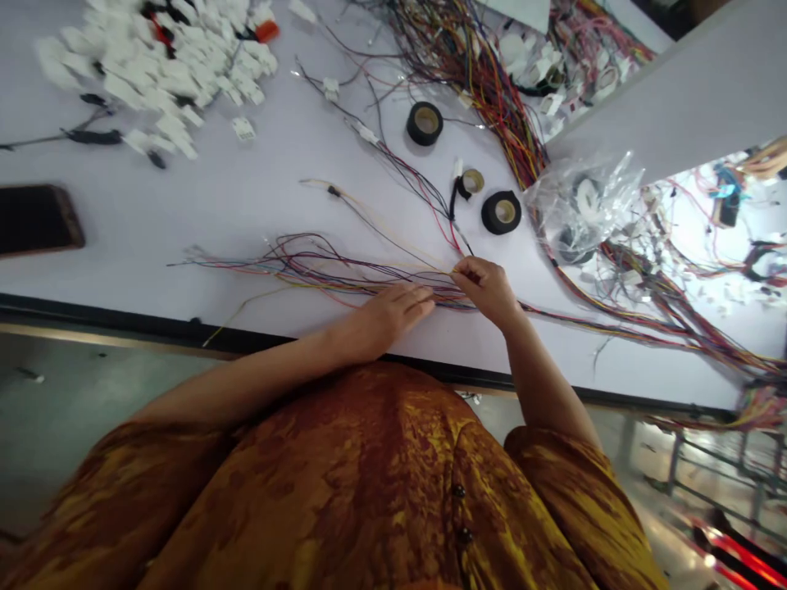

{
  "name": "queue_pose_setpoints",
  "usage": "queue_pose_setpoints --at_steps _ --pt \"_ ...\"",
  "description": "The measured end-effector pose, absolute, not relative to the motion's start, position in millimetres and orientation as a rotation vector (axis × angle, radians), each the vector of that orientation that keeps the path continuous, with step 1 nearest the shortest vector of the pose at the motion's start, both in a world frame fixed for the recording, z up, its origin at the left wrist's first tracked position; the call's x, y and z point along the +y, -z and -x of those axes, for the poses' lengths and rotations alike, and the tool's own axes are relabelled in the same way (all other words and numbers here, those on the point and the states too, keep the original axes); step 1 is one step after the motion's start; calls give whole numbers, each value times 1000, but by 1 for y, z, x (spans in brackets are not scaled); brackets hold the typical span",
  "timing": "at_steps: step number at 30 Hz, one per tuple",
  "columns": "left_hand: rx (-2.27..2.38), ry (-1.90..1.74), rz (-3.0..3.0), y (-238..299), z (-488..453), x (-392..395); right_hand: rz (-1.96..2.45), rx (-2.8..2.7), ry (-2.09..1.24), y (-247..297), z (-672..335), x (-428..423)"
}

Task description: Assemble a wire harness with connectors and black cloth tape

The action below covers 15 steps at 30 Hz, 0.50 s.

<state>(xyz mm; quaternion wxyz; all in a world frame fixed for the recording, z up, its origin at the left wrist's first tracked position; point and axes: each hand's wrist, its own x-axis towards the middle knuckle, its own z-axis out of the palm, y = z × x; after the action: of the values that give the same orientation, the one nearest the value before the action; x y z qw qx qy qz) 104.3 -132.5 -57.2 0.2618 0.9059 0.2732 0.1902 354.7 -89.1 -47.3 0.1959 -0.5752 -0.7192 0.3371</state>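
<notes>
A long bundle of thin coloured wires (344, 274) runs along the near side of the white table, its loose ends fanned out to the left. My left hand (393, 315) lies across this bundle, fingers stretched out together and resting on the wires. To its right, my right hand (489, 288) is closed in a pinch on thin wires, among them a yellowish one. A pair of thin wires with a small black connector (334, 191) stretches up and left from that pinch. Beyond my right hand, red and black wires (430, 192) lead away to a white connector (367, 133).
Rolls of black tape (424, 124) lie beyond my hands. A heap of white connectors (166, 70) is at far left, above a phone (40, 219). Thick wire bundles (479, 74), a clear plastic bag (587, 201) and a grey post (676, 90) occupy the right. Another person's hand (766, 160) shows at the right edge.
</notes>
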Motion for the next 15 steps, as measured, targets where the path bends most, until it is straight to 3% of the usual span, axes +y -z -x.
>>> queue_pose_setpoints --at_steps 7,15 --pt "847 -589 -2242 67 -126 -125 1631 -1859 -997 49 -352 -93" --pt "1011 -663 -1574 65 -119 -126 1498 -1643 -1416 44 -356 -94"
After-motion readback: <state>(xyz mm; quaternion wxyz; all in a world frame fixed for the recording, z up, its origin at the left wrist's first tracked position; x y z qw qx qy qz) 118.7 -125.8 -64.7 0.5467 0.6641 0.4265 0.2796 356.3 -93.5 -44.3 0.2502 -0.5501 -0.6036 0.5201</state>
